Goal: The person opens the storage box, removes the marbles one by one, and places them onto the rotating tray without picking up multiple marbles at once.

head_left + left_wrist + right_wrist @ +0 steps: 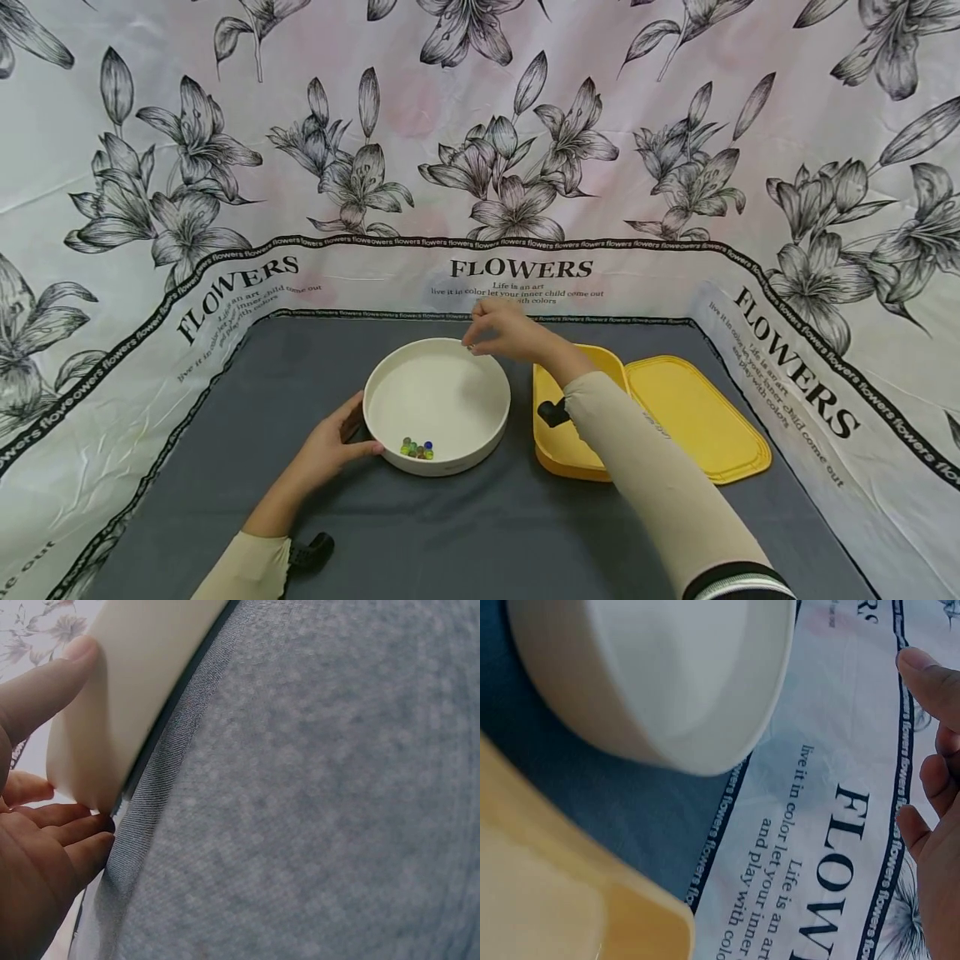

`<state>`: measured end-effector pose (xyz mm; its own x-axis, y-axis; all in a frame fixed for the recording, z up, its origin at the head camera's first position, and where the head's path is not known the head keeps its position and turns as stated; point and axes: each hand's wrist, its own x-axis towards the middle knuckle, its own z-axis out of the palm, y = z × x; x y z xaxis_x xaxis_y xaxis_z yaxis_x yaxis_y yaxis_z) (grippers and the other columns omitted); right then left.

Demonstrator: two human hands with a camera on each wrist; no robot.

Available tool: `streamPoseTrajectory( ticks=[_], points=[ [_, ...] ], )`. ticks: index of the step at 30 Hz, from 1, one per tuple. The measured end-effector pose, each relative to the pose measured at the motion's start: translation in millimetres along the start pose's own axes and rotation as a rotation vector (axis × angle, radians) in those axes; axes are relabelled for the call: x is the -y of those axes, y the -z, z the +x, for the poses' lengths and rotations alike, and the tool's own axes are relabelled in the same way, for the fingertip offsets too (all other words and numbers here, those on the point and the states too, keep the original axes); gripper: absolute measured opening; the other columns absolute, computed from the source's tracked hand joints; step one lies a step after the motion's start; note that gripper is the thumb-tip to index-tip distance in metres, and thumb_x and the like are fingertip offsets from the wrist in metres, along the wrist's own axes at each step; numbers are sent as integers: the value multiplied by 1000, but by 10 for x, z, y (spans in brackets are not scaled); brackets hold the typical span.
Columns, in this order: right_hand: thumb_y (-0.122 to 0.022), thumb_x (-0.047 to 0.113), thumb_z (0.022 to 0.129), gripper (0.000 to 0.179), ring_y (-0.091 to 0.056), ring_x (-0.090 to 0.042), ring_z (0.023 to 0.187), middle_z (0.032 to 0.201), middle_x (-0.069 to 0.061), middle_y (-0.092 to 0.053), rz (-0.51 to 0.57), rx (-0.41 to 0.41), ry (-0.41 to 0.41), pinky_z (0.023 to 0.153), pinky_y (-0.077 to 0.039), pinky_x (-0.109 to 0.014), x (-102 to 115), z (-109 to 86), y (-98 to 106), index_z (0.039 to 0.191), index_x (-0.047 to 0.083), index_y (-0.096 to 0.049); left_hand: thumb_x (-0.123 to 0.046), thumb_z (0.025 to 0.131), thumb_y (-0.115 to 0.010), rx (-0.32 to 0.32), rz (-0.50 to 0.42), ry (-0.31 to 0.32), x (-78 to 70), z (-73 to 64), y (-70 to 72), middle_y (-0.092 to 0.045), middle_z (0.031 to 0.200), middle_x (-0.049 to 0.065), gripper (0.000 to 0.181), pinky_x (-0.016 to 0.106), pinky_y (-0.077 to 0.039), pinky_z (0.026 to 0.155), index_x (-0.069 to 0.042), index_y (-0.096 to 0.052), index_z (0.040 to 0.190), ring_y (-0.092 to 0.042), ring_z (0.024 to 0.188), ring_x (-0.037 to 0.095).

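Note:
A round cream-white dish (435, 392) with a low wall stands on the grey cloth. Several coloured glass marbles (417, 450) lie together on its floor by the near side. My left hand (330, 446) holds the dish's left side; in the left wrist view its thumb (81, 651) presses the outer wall while the other fingers reach under the lower edge. Above the far right rim is my right hand (506, 329), thumb and forefinger brought together around a tiny glinting marble, mostly hidden by the fingertips. The right wrist view shows its remaining fingers (934, 784) curled, with the marble out of sight.
A yellow box (581, 467) stands right of the dish, partly under my right forearm. Its flat yellow lid (697, 417) leans or lies against the box's right side. Behind the grey cloth (450, 542) hangs a white flower-printed curtain (405, 275).

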<state>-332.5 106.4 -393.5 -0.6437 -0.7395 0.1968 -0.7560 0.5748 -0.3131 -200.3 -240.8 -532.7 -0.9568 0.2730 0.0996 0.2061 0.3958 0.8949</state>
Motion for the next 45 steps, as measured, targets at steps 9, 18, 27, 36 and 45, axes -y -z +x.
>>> streamPoseTrajectory(
  ticks=[9, 18, 27, 36, 45],
  points=[
    [-79, 22, 92, 15, -45, -23, 114, 118, -5, -54, 84, 65, -86, 102, -36, -48, 7, 263, -201, 107, 22, -82, -24, 84, -86, -6, -15, -7, -22, -14, -4, -27, 166, 22, 104, 56, -31, 120, -3, -21, 163, -28, 152, 40],
    [-77, 23, 94, 17, -46, -22, 119, 115, -1, -57, 81, 140, -95, 106, -33, -50, -31, 451, -413, 110, 19, -82, -23, 84, -86, -6, -22, 11, -7, 2, 1, -26, 167, 21, 105, 54, -31, 120, -3, -20, 163, -26, 153, 38],
    [-78, 25, 93, 24, -45, -25, 129, 132, -4, -57, 90, 167, -163, 114, -30, -54, -108, 482, -508, 116, 17, -80, -25, 84, -86, -3, -14, 17, -30, -1, 13, -24, 167, 21, 105, 55, -30, 121, -3, -20, 163, -24, 154, 40],
    [-79, 29, 92, 21, -49, -19, 98, 106, 0, -59, -85, 119, 2, 90, -41, -40, -66, 195, 19, 110, 17, -81, -24, 85, -86, 0, -35, 9, 3, 15, 1, -23, 168, 20, 106, 55, -29, 121, -3, -19, 164, -24, 154, 39],
    [-82, 23, 90, 19, -54, -27, 102, 107, -6, -62, -208, -74, 71, 93, -40, -49, -242, -383, 891, 108, 17, -81, -24, 85, -86, 2, -40, 20, 9, 29, 5, -23, 168, 18, 106, 55, -27, 122, -5, -19, 164, -24, 155, 38]
  ],
)
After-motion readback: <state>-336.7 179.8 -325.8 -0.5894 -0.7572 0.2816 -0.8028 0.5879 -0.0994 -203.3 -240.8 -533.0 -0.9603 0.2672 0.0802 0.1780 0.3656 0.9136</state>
